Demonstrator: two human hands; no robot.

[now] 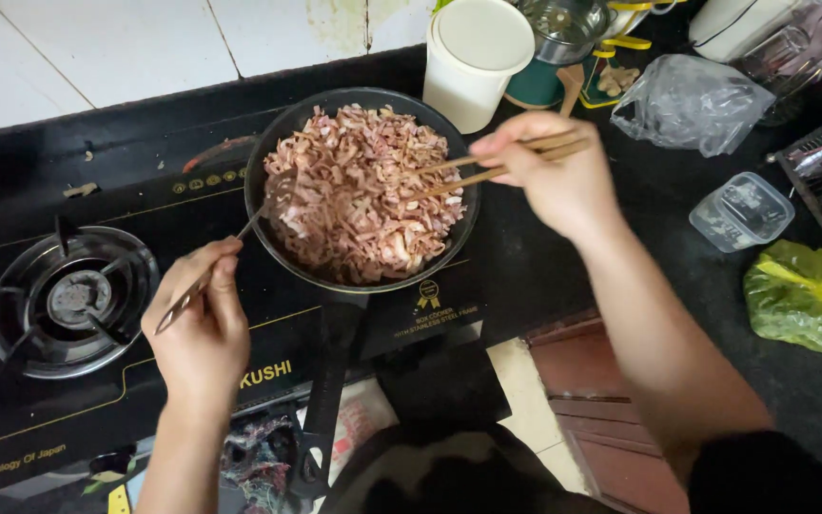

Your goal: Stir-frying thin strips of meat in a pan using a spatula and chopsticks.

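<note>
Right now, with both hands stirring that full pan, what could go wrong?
The pan is heaped with meat strips near its rim, so the spoon in the left hand or the chopsticks in the right hand may push pieces onto the stove. Neither hand holds the pan handle, so the pan could shift. The white container stands close to the pan and might get knocked.

Frying pan (264, 157) sits on the stove (145, 205), right of the gas burner (70, 300); its handle (327, 381) points toward the person. Chopped meat (363, 195) lies in the pan. Lidded tub (473, 57) stands just behind the pan's right rim. On the desk (677, 257) further right: crumpled bag (689, 103), small lidded box (742, 211), knotted bag (803, 295) nearest the person.
</note>
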